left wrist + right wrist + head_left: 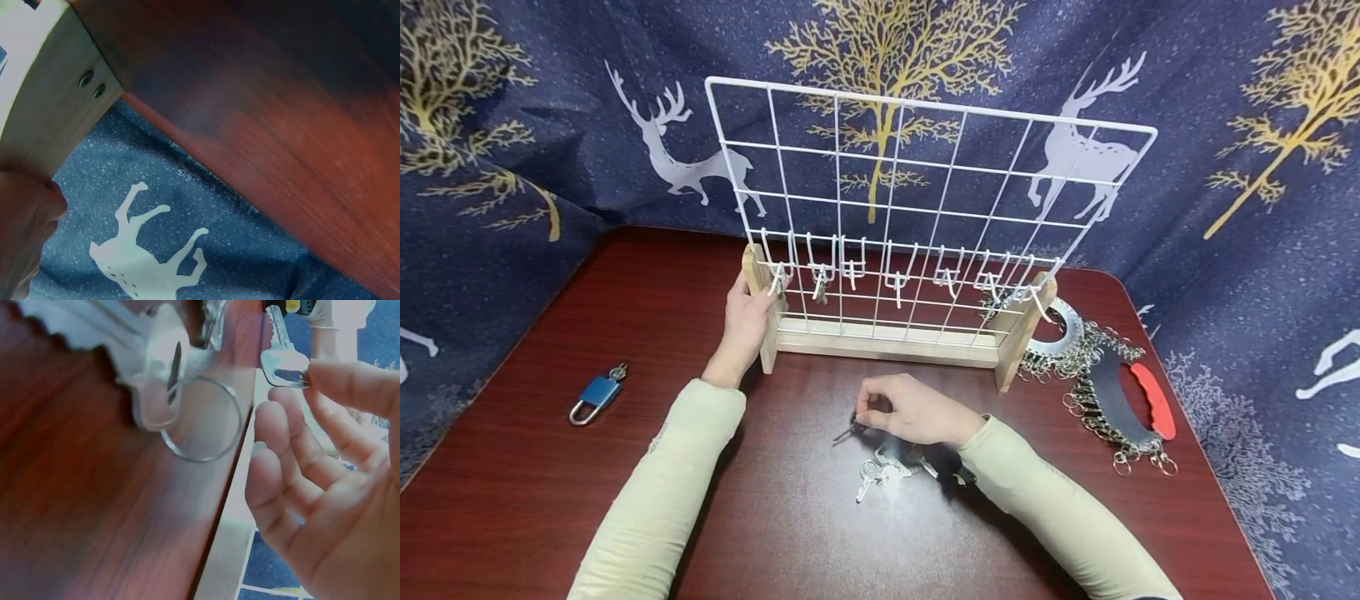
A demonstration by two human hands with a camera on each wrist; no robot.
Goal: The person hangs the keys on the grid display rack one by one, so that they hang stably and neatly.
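Note:
My left hand [747, 321] grips the left wooden post [767, 354] of a white wire rack [901, 102]. In the left wrist view, part of the left hand [28, 231] is wrapped at the edge of the post [53, 119], beside two screws. Low over the table, my right hand [917, 408] pinches a key [284, 361] by its head between thumb and fingertip, blade pointing away. Below that hand, several loose keys [891, 475] lie in a bunch. One large key [156, 375] with a thin split ring [237, 425] shows close up in the right wrist view.
White hooks [897, 287] line the rack's lower grid, and small keys [821, 286] hang from one near the left. A blue padlock [598, 392] with a key lies at left. At right are a red-handled dark plate [1112, 396] and a metal ring [1072, 329], both fringed with small rings.

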